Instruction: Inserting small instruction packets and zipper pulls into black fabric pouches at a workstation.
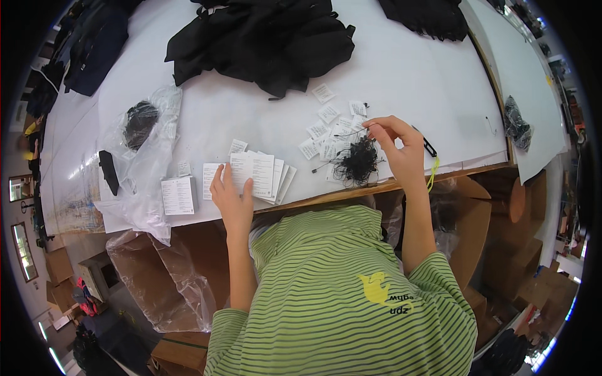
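My left hand lies with fingers apart at the lower edge of a fanned stack of white printed cards, touching it. My right hand is raised over the table, thumb and fingertips pinched on a thin black string. Just below that hand is a tangled pile of black strings. Small white printed labels are scattered to the left of and beyond the pile. Another stack of white cards sits to the left of my left hand.
Black cloth pieces lie across the far side of the white table. A clear plastic bag is on the left. Yellow-handled snips rest near the right front edge. Cardboard boxes stand under the table.
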Tool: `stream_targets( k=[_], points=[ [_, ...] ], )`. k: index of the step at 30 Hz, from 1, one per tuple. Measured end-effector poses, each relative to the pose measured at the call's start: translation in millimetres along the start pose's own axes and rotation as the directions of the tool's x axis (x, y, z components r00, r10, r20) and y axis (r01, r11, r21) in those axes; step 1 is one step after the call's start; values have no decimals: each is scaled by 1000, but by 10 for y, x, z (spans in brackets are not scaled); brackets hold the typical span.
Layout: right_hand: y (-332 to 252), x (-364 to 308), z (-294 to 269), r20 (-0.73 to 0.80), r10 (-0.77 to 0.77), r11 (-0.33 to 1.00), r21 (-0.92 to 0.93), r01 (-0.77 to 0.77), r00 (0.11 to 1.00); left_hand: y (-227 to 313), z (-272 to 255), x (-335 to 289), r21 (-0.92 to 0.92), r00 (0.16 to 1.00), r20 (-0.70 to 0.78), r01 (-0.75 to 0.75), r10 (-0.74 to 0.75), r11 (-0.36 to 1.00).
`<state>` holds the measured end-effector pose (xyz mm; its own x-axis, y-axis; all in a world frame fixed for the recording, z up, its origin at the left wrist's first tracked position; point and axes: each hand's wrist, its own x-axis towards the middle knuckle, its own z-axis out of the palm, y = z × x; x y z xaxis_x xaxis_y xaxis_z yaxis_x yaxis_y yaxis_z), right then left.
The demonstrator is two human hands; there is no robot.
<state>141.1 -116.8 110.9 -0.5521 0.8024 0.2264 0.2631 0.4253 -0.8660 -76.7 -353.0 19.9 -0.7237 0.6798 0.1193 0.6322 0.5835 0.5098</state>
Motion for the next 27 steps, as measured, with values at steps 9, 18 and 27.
stream_targets(
  k=[9, 18, 27],
  points=[
    [1080, -34, -301, -212, 344, 700, -591, -400, 915, 194, -50, 62, -52, 996, -83, 25, -29, 998],
    [942, 204, -210, 192, 338, 774, -613, -156, 921, 240, -99, 196, -13, 999, -22, -30, 29, 999],
    [991, 168, -239, 209, 269, 758, -649, -73, 940, 293, -212, 187, -169, 990, 136, 68, -45, 983]
  ],
)
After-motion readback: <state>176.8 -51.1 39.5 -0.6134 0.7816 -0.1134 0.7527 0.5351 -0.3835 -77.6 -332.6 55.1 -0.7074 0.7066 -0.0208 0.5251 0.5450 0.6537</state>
